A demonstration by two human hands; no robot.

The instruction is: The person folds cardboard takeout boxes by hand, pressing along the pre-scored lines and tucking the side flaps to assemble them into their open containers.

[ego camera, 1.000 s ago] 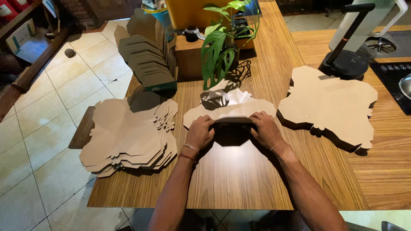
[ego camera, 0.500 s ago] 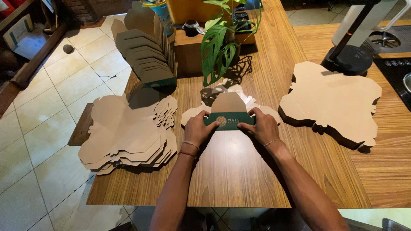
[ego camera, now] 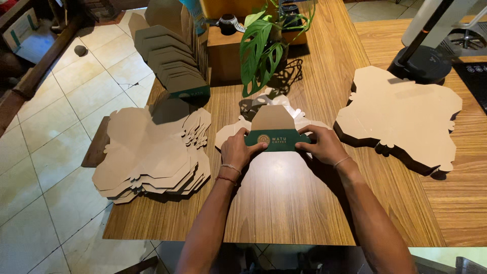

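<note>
A half-folded box (ego camera: pixel 276 133) sits mid-tabletop (ego camera: pixel 284 203), brown flap up, green front panel facing near — nothing visible inside. The left hand (ego camera: pixel 238 149) and right hand (ego camera: pixel 324 145) pinch its two ends, fingers (ego camera: pixel 252 147) curled closed on the green panel. Flat blanks (ego camera: pixel 152 152) lie stacked at left, another stack (ego camera: pixel 401 116) at right; a plant (ego camera: pixel 266 48) stands beyond.

Café workroom — stacked carton blanks (ego camera: pixel 152 152), wooden table (ego camera: pixel 284 203).
</note>
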